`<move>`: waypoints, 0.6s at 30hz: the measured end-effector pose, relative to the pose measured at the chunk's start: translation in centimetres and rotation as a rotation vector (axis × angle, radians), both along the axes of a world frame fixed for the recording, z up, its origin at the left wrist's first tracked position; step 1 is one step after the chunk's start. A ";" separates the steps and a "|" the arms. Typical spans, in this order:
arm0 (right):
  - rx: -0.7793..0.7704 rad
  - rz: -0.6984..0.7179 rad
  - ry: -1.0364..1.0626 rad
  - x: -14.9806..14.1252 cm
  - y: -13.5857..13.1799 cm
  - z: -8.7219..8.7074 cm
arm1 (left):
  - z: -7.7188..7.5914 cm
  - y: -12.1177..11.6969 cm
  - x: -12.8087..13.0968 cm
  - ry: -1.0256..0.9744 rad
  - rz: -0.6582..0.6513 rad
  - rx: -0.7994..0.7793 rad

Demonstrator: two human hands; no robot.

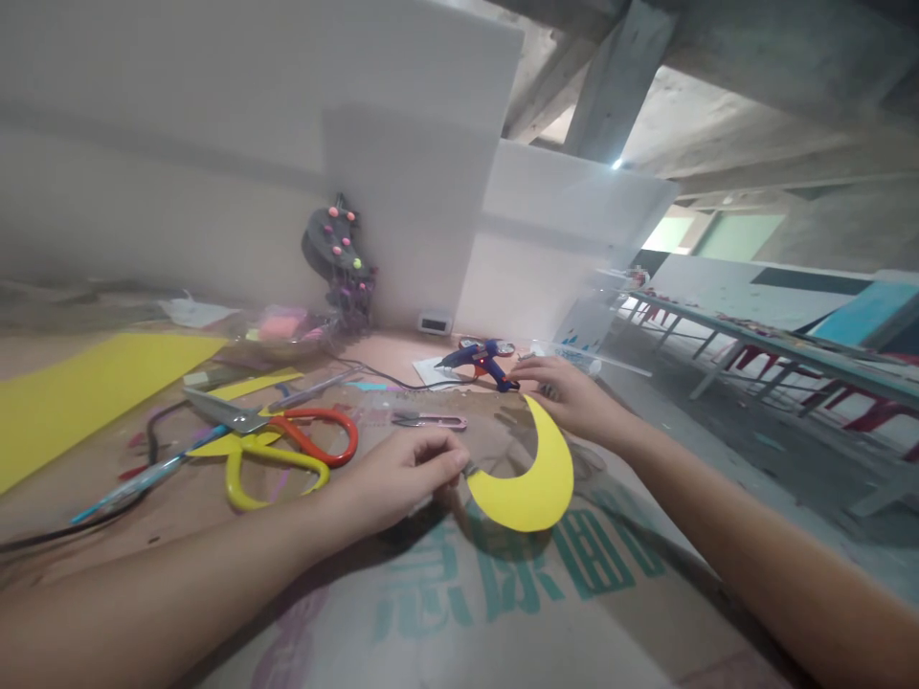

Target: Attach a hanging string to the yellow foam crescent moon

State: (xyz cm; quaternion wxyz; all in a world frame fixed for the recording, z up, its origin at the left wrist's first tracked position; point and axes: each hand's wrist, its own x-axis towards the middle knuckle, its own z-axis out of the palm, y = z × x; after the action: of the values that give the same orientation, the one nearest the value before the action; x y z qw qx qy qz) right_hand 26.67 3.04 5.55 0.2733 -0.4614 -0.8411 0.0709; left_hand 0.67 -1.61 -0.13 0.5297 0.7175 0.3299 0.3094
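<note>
A yellow paper crescent moon (551, 483) is raised above the table in front of me. My left hand (423, 461) is closed in a pinch at its left tip, where a small dark bit shows beside the fingertips. Just behind the upper tip, my right hand (564, 390) reaches forward with fingers stretched out, close to the handle of a blue glue gun (484, 364). I see nothing held in it, though its fingertips partly overlap things behind. Small pink thread snips (431, 421) lie beyond my left hand. Scissors (308, 431) with red and yellow handles lie left of it.
Yellow sheet material (93, 392) covers the table's left side, near pens and scraps. At the back stand a bowl of pink pieces (280, 327), a dark crescent decoration (334, 244) with coloured balls, and a small display (435, 323). Another long table (718, 325) stands right.
</note>
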 end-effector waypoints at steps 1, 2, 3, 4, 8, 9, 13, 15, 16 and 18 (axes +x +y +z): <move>-0.047 0.022 0.064 -0.6 -0.6 -0.1 | 0.0 0.1 0.0 -0.007 0.020 0.001; -0.169 0.046 0.162 -1.2 -1.3 -0.3 | 0.0 0.1 -0.1 -0.014 0.039 0.002; -0.341 0.087 0.284 -1.8 -1.8 -0.7 | -0.1 0.2 -0.1 -0.023 0.056 0.006; -0.493 0.135 0.426 -2.5 -2.4 -1.2 | -0.1 0.2 -0.1 -0.027 0.074 0.012; -0.924 0.374 0.813 -4.2 -3.3 -3.4 | -0.1 0.4 -0.2 -0.007 0.096 0.054; -0.985 0.395 0.844 -4.4 -3.2 -3.8 | -0.1 0.4 -0.2 -0.012 0.094 0.069; -1.068 0.360 0.901 -4.5 -2.8 -5.1 | -0.1 0.4 -0.2 -0.028 0.117 0.057; -1.095 0.337 0.901 -4.6 -2.7 -5.5 | -0.1 0.4 -0.2 -0.020 0.134 0.072; -1.115 0.307 0.885 -4.6 -2.7 -5.6 | -0.1 0.4 -0.2 -0.013 0.141 0.087; -1.140 0.222 0.835 -4.6 -2.7 -5.8 | 0.0 0.4 -0.3 0.000 0.149 0.118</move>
State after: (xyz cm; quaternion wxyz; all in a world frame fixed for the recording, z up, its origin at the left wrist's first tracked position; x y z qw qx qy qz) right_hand 22.06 0.36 -0.24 0.2799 -0.3783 -0.5402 0.6977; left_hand 0.39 -1.23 -0.14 0.4619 0.7209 0.3636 0.3669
